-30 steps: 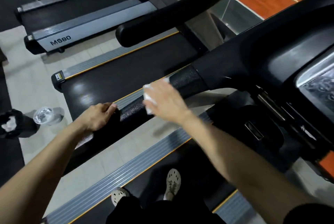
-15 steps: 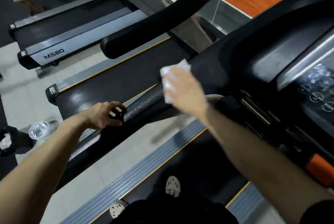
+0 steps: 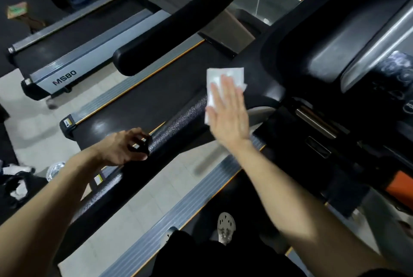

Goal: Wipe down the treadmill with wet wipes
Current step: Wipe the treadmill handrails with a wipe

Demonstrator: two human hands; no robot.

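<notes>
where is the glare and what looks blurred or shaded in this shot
Head view: soft glare patches on the neighbouring treadmill belt, sheen on the console; head view, right edge: the console buttons are smeared; head view, centre: the right hand flat on the wet wipe is fairly sharp, while the left hand gripping the handrail sits in shade.

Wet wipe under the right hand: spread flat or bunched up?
Spread flat: the wet wipe lies open, corners visible, under the flat right hand.
</notes>
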